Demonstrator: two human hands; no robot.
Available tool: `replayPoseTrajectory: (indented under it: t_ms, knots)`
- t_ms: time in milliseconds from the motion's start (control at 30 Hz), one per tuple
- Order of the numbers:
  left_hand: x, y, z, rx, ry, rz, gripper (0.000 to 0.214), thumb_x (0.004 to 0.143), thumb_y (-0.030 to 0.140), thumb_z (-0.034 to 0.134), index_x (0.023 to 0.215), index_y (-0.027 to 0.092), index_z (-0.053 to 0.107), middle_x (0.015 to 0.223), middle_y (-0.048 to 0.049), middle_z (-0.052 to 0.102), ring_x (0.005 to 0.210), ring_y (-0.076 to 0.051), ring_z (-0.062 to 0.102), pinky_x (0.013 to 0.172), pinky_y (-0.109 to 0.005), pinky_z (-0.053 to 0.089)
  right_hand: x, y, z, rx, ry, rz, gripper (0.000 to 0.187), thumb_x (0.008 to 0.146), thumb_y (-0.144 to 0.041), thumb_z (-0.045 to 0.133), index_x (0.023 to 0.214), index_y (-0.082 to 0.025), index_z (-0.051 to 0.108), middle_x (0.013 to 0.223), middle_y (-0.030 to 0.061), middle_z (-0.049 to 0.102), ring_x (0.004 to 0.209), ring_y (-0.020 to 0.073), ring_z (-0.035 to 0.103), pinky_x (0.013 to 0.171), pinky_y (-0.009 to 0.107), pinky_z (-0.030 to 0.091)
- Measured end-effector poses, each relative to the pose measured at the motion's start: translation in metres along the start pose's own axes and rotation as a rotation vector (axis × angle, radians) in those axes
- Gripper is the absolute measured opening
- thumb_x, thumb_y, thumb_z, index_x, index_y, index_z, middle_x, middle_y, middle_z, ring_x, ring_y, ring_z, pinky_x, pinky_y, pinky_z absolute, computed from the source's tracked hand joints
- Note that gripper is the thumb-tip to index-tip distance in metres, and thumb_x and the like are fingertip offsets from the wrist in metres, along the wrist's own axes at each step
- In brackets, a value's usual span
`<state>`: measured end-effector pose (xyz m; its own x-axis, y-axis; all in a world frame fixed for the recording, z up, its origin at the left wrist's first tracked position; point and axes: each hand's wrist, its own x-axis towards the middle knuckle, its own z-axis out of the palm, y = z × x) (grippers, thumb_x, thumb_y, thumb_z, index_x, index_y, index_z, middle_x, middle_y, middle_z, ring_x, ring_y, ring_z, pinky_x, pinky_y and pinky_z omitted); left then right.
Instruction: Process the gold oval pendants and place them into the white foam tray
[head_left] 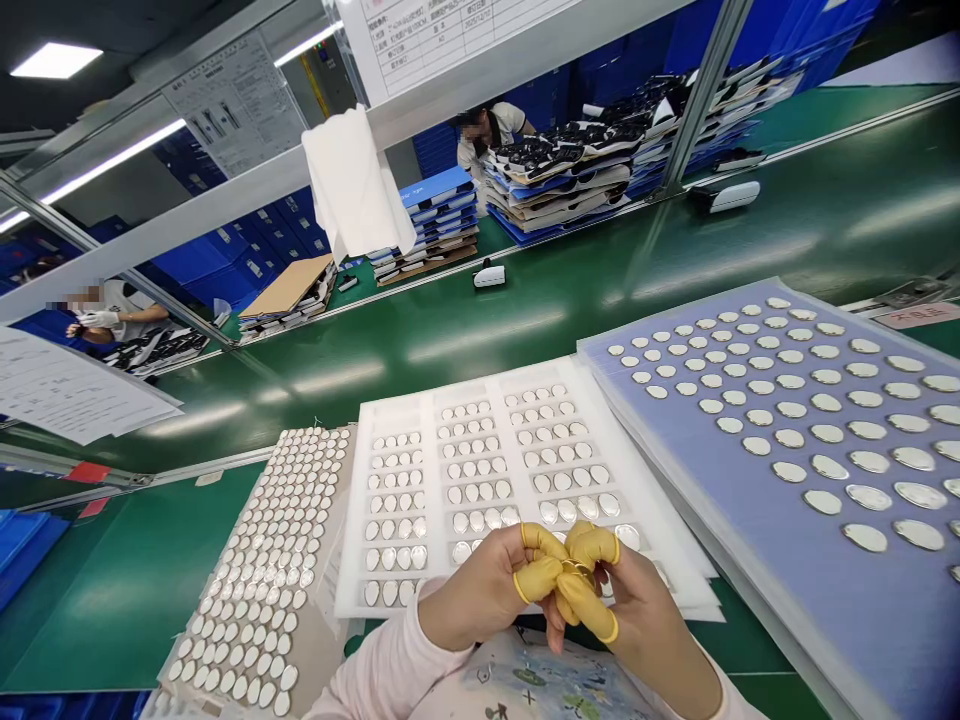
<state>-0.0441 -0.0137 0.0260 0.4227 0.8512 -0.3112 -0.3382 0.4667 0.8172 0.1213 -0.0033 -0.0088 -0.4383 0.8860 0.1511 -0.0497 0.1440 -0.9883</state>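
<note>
My left hand (491,580) and my right hand (637,590) meet low in the middle of the head view, with yellow finger cots on several fingers. Pinched between their fingertips is a small shiny oval piece (578,570), reflecting yellow; the fingers cover much of it. Whether it is one piece or two, I cannot tell. Under and beyond the hands lies a white foam tray (431,470) with rows of slots holding similar mirror-like oval pieces (476,467).
Left of the tray, a board carries closely packed oval pieces (259,550). On the right, a bluish sheet (675,450) holds spaced-out ovals. Beyond runs a green conveyor belt (420,335) with a white-and-black part (489,275). Stacked trays (559,190) and co-workers stand across it.
</note>
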Motion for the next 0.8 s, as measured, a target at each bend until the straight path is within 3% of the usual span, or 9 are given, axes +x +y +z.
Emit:
replayPoseTrajectory:
  t_ms: [267,433,600,700,800]
  knots:
    - [-0.003,0.0,0.002,0.087,0.062,0.039,0.052,0.075,0.062,0.076,0.081,0.016,0.054,0.058,0.0024,0.062,0.038,-0.007,0.055,0.04,-0.018,0.046,0.008,-0.018,0.007,0.293,0.014,0.197,0.036,0.096,-0.051,0.055,0.073,-0.024,0.051,0.057,-0.0015,0.064,0.044,0.0144,0.058,0.052,0.031,0.053]
    - [0.003,-0.001,-0.001,-0.001,0.027,-0.029,0.047,0.077,0.057,0.075,0.077,0.016,0.053,0.058,0.0015,0.062,0.036,-0.008,0.052,0.035,-0.019,0.045,0.01,-0.012,0.003,0.11,0.164,0.186,0.046,0.093,-0.055,0.058,0.061,-0.022,0.052,0.048,-0.0041,0.05,0.044,0.011,0.043,0.043,0.025,0.038]
    - [0.009,-0.005,-0.003,-0.061,0.027,-0.069,0.045,0.074,0.055,0.076,0.075,0.017,0.052,0.057,0.0018,0.06,0.037,-0.007,0.048,0.033,-0.019,0.045,0.013,-0.008,0.0,0.098,0.128,0.179,0.052,0.092,-0.063,0.053,0.061,-0.022,0.051,0.048,-0.005,0.045,0.043,0.0098,0.035,0.042,0.024,0.033]
    - [0.007,-0.005,-0.005,-0.013,0.036,-0.049,0.045,0.076,0.056,0.073,0.077,0.017,0.052,0.058,0.0016,0.06,0.039,-0.008,0.05,0.035,-0.02,0.045,0.013,-0.009,-0.001,0.086,0.186,0.184,0.055,0.09,-0.068,0.052,0.06,-0.022,0.052,0.048,-0.0048,0.043,0.044,0.0107,0.034,0.042,0.025,0.034]
    - [0.004,0.0,-0.015,0.173,0.07,-0.01,0.042,0.081,0.057,0.068,0.081,0.017,0.052,0.064,0.0004,0.061,0.043,-0.009,0.053,0.041,-0.021,0.046,0.011,-0.013,-0.002,0.099,0.297,0.206,0.056,0.088,-0.07,0.056,0.058,-0.022,0.056,0.049,-0.0033,0.045,0.047,0.0118,0.036,0.046,0.026,0.037]
